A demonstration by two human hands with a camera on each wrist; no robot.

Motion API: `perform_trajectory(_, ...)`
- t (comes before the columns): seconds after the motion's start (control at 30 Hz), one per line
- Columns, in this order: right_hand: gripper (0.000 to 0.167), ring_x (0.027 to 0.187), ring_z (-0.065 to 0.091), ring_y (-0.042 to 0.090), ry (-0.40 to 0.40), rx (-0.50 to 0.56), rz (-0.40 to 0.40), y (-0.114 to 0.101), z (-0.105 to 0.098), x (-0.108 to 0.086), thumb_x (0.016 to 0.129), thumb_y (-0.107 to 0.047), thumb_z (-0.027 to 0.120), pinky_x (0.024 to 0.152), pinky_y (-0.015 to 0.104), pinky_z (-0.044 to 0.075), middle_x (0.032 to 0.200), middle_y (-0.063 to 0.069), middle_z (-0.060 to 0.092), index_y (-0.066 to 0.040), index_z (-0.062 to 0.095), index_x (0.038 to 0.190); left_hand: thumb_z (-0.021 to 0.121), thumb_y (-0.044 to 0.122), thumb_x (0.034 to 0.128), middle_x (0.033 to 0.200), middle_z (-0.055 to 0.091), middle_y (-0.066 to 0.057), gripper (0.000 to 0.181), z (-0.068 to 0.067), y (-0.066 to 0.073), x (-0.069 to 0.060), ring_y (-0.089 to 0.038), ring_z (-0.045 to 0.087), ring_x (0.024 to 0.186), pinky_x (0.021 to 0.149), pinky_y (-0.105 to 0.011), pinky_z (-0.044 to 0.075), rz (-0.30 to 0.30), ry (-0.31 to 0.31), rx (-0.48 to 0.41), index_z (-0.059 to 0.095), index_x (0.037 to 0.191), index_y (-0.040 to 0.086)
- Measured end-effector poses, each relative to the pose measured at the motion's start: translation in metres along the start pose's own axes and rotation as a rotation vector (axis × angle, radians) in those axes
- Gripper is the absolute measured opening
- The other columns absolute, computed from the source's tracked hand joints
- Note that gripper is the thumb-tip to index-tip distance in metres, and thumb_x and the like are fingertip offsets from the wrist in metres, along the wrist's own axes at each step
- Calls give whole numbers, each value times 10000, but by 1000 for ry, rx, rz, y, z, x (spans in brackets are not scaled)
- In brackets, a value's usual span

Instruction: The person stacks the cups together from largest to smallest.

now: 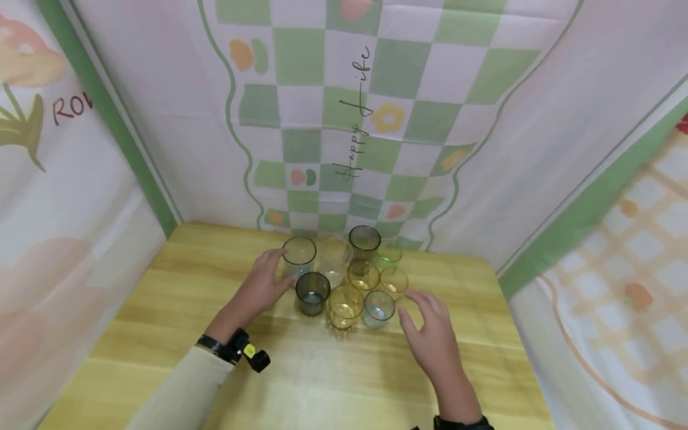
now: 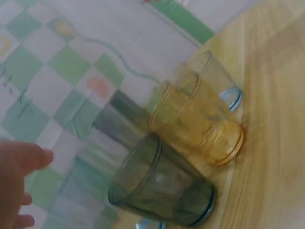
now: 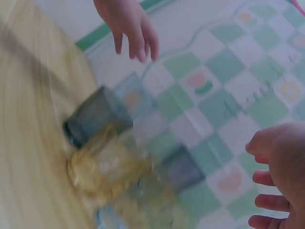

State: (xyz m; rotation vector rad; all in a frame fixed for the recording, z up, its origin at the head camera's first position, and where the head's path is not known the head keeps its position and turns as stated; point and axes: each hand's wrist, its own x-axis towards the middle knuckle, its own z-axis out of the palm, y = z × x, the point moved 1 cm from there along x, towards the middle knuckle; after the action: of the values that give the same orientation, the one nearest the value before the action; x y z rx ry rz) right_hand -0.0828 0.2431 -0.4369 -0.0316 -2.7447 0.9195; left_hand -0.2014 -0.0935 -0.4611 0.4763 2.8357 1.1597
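Note:
Several glass tumblers stand close together toward the back of the table. My left hand [image 1: 261, 280] is at the left side of a pale dark-rimmed glass [image 1: 299, 255], fingers loosely bent; whether they touch it I cannot tell. Just in front are a smoky dark glass [image 1: 312, 294] and an amber glass [image 1: 345, 307]. My right hand [image 1: 432, 334] is spread beside a small clear bluish glass [image 1: 378, 309] and a pale yellow glass [image 1: 394, 282], holding nothing. In the right wrist view, the left hand [image 3: 128, 26] hangs with extended fingers above the glasses.
Behind are a tall clear glass [image 1: 334, 258], a dark grey glass [image 1: 364, 240], a second amber glass [image 1: 364, 276] and a green-rimmed glass [image 1: 389, 254]. A checked cloth [image 1: 349, 107] rises at the wooden table's [image 1: 322, 382] back edge, with printed cloths on both sides.

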Motion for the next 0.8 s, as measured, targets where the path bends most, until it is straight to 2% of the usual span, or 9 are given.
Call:
perform_trajectory(0.2, 362, 1310, 481, 395, 8, 14, 123, 34, -3, -28, 998, -218, 650, 1055, 661, 412, 1401, 152, 570, -78, 616, 1330, 709, 456, 934, 1659, 162, -193, 958, 12, -28, 20, -440, 225, 1493, 1168, -627, 286, -137, -22, -294, 128, 1617, 118)
perform_trajectory(0.33, 359, 1224, 549, 402, -6, 33, 194, 47, 0, -44, 1003, -223, 644, 986, 624, 487, 1394, 130, 583, -93, 617, 1336, 735, 524, 890, 1678, 104, -182, 1091, 25, -48, 32, -454, 150, 1513, 1173, -649, 255, -188, -66, -420, 6, 1629, 189)
perform_trajectory(0.43, 355, 1167, 576, 409, -16, 42, 220, 53, 1, -54, 1011, -226, 632, 933, 598, 527, 1393, 126, 586, -104, 612, 1344, 745, 543, 874, 1681, 59, -201, 1138, 33, -59, 37, -496, 144, 1501, 1171, -654, 253, -202, -100, -483, -52, 1625, 233)
perform_trajectory(0.53, 355, 1179, 573, 400, -21, 49, 243, 57, 2, -61, 1013, -237, 629, 943, 585, 528, 1391, 114, 588, -118, 611, 1347, 765, 515, 868, 1683, 20, -211, 1163, 39, -63, 42, -493, 105, 1510, 1185, -648, 219, -213, -110, -525, -82, 1620, 247)
perform_trajectory(0.67, 353, 1175, 581, 374, -10, 53, 278, 60, 2, -69, 1004, -248, 642, 940, 568, 536, 1363, 89, 602, -139, 623, 1338, 795, 458, 861, 1683, 12, -210, 1175, 48, -63, 50, -425, 47, 1538, 1210, -623, 172, -212, -99, -572, -79, 1614, 241)
perform_trajectory(0.8, 354, 1176, 585, 370, -18, 48, 329, 63, 3, -80, 998, -248, 643, 922, 554, 549, 1343, 77, 610, -160, 621, 1341, 822, 417, 845, 1676, 84, -196, 1164, 58, -59, 57, -424, 84, 1534, 1199, -619, 222, -186, -87, -614, -33, 1611, 226)
